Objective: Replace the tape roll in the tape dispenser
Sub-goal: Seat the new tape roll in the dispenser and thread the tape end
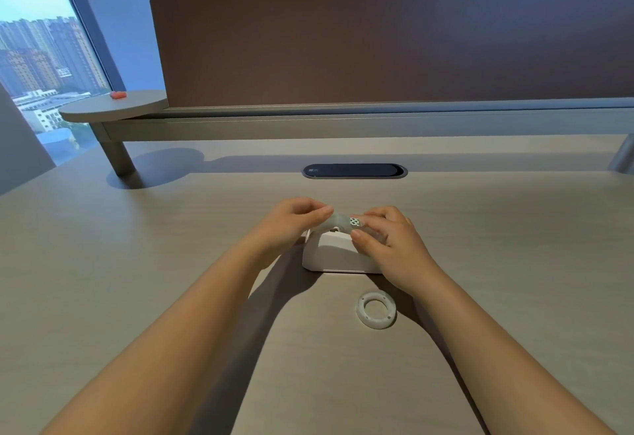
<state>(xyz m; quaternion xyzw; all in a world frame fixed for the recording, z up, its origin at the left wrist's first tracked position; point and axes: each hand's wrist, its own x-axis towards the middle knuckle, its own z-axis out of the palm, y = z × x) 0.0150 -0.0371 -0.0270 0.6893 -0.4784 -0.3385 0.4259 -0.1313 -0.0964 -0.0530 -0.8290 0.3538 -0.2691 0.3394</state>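
A white tape dispenser (338,256) stands on the desk in the middle of the view. A translucent tape roll (339,222) sits in its top, only the upper arc showing. My left hand (291,225) pinches the roll's left side with fingertips. My right hand (387,242) grips the roll's right side, where a small patterned tab (355,222) shows, and hides the dispenser's right end. A white plastic ring (376,309), an empty core, lies flat on the desk just in front of the dispenser, near my right wrist.
A dark oval cable grommet (355,171) is set into the desk behind the dispenser. A brown partition panel (394,40) rises at the back over a raised shelf rail. A round side shelf (113,105) at the far left holds a small orange object (118,94).
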